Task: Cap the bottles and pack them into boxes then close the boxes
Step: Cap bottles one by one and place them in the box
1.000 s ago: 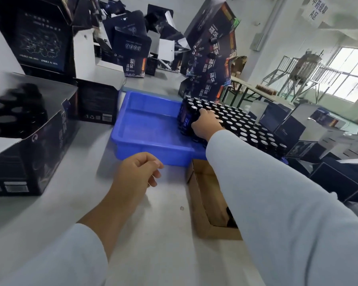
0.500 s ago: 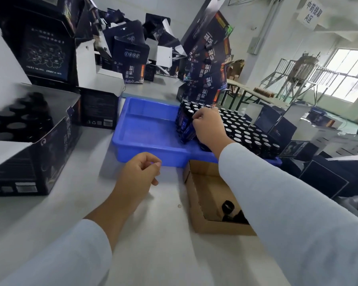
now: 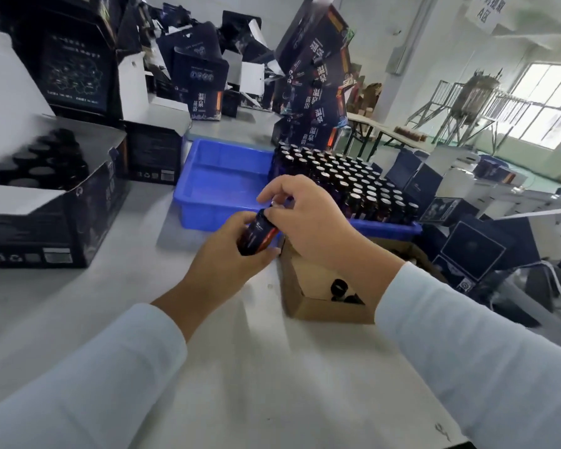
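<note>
A small dark bottle [image 3: 257,234] with an orange stripe is held up over the table [image 3: 240,367], just in front of the blue tray [image 3: 214,189] and beside the brown box [image 3: 321,306]. It leans, with its top end up and to the right. The left hand [image 3: 227,257] has its fingers and thumb curled round the body of the bottle. The right hand [image 3: 305,218] is at the top end of the bottle, and its fingertips pinch something small there. It may be a cap, but it is too blurry to be sure. Both arms wear pale sleeves. The brown box is open and sits on the table near the right arm. A few black caps [image 3: 339,288] lie inside it, at the bottom. The blue tray sits behind the hands. Its left half is bare, and its right half is packed tight with many dark bottles [image 3: 347,179] standing up in rows. On the left side of the table is a big dark box [image 3: 46,222] with its flaps open, and dark round tops show inside it. More dark boxes [image 3: 201,82] are piled at the back of the table, some leaning. A tall stack of them [image 3: 318,92] stands just behind the tray. More boxes lie at the right, past the tray.
</note>
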